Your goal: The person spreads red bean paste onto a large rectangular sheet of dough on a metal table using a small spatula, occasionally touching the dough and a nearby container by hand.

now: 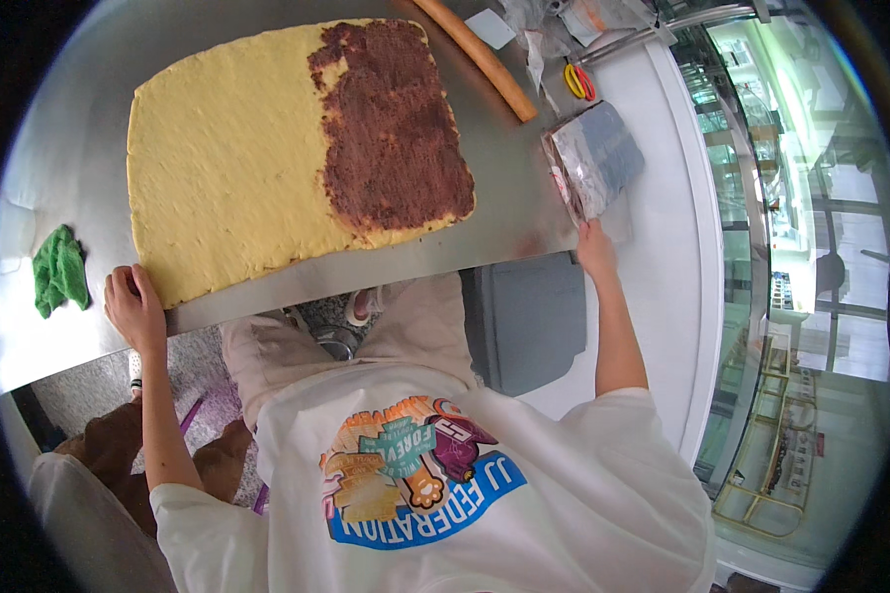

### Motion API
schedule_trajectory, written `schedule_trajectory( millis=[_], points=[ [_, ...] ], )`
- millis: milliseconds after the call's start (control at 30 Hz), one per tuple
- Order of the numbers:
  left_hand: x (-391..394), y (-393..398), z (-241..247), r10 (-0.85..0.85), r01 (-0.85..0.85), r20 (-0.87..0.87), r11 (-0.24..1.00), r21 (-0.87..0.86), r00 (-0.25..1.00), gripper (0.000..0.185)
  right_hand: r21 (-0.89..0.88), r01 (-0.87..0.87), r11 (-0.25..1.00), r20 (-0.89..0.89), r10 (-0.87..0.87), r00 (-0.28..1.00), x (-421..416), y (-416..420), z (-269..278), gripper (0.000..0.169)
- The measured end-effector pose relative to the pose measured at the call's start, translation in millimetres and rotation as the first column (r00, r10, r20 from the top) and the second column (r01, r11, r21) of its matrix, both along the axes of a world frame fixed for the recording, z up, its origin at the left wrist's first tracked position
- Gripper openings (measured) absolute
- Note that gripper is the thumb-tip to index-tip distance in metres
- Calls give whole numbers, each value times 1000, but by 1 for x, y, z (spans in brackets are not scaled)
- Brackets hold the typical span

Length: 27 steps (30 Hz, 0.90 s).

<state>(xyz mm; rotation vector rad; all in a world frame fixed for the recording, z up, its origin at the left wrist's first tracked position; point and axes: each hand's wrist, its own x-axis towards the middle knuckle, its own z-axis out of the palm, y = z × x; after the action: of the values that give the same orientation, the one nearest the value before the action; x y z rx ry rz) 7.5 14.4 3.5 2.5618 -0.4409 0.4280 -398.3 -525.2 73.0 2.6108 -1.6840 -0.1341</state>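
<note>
A large sheet of yellow dough [230,163] lies flat on a stainless steel table [500,222]. Dark reddish-brown paste [397,126] covers its right part in an uneven layer; the left part is bare. My left hand [137,310] rests at the dough's near left corner by the table edge. Its fingers are curled, and whether they pinch the dough is hidden. Over on the right, my right hand [597,248] grips the near end of a clear plastic bag [597,159], which has dark brown contents showing along its left side.
A wooden rolling pin [482,63] lies beyond the dough, near scissors [580,81] with red and yellow handles and crumpled plastic bags [556,22]. A green cloth [61,270] sits at left. A grey bin [526,326] stands below the table. Another person's brown-clothed legs [222,459] are close at left.
</note>
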Motion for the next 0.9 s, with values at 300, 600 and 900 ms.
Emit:
schedule_trajectory(
  millis=[300,600,900],
  points=[
    [-1,-2,1,-13,14,35,999,-31,999,26,-319,-291,902,-390,155,908,17,-16,37,19],
    [2,1,1,-38,39,13,999,-27,999,27,-278,-321,905,-487,155,859,12,-34,19,20],
    [1,2,0,-34,34,-9,999,-37,999,29,-137,-154,978,-370,94,924,7,-30,8,23]
  ],
)
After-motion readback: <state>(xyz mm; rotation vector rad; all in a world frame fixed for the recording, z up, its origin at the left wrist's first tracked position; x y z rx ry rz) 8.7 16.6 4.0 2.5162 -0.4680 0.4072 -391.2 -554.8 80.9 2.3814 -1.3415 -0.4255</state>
